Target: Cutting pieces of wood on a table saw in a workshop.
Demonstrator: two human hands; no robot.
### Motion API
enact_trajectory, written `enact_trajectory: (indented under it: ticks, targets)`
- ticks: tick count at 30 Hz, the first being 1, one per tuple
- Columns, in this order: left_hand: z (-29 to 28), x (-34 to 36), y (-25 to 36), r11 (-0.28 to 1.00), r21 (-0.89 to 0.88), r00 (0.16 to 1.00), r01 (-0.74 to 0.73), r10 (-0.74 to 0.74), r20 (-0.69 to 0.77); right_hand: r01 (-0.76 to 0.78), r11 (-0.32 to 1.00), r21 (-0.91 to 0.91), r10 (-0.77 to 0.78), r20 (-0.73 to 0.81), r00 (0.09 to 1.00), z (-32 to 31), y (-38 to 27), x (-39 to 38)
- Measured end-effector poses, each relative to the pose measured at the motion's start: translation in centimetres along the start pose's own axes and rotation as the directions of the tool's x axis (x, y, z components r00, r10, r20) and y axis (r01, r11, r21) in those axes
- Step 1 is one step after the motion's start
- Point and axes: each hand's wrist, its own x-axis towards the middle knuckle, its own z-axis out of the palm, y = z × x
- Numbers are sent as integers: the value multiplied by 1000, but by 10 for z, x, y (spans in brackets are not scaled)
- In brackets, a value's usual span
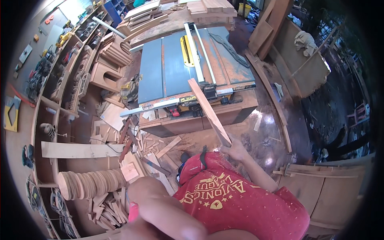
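My right hand (235,149) is closed around the near end of a narrow wooden board (209,111). The board slants up and away to the left, its far end over the front edge of a table saw (150,68). From this view I cannot tell whether the board touches the saw. Close to the lower edge, my bent left arm (160,204) crosses in front of my red shirt. It is blurred and very near, and the fingers of my left hand do not show clearly. Something pink is beside that arm.
The saw carries a metal fence (193,52) and a yellow insert plate (184,50). Wood offcuts (168,148) litter the floor before it. On the left are shelves with tools and a row of round wooden discs (92,184). Stacked boards (212,8) lie behind the saw.
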Motion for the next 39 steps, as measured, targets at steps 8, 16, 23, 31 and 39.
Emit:
enact_trajectory:
  ticks: [8, 16, 23, 31, 39]
  targets:
    - [-139, 31, -67, 930, 285, 939, -230, 289, -188, 121, 973, -198, -126, -10, 992, 16, -22, 33]
    - [-388, -33, -228, 422, 583, 693, 694, -172, -701, 88, 992, -96, -88, -1, 996, 80, -84, 126]
    - [-502, -108, -301, -253, 808, 755, 532, -289, -588, 239, 879, -413, -385, -319, 866, 132, -118, 229]
    - [-496, -80, -298, -266, 654, 475, 708, -506, -720, -24, 959, -283, -69, -314, 947, 140, -158, 241]
    - [-502, -85, -298, -205, 652, 482, 730, -522, -704, 39, 955, -296, -138, -324, 936, 143, -140, 247]
